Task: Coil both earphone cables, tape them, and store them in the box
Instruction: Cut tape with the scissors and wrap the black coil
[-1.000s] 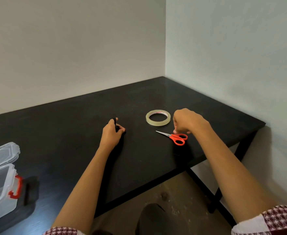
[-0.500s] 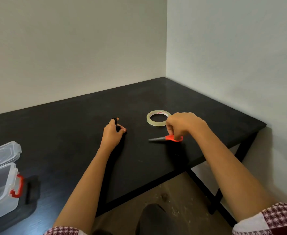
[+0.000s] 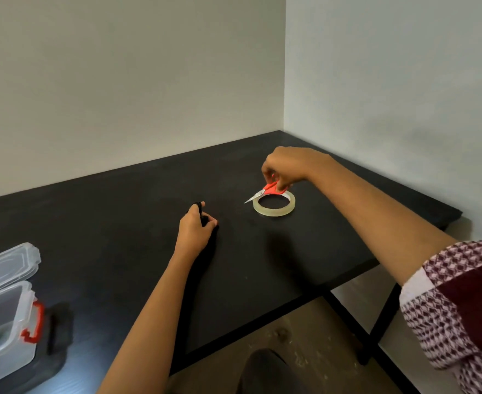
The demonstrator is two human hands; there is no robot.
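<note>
Over the tape roll [image 3: 274, 211] my right hand [image 3: 286, 166] grips the red scissors [image 3: 272, 190] (blades pointing left); my left hand [image 3: 193, 231] pinches the black earphone cable [image 3: 198, 207] on the table [image 3: 106, 223], well apart from the open box [image 3: 9, 317].

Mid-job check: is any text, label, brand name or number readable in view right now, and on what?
None can be read.
Tape roll: inner core shows no legible print.
Scissors: no marking visible on handles or blade.
Plastic box: no label visible.
</note>
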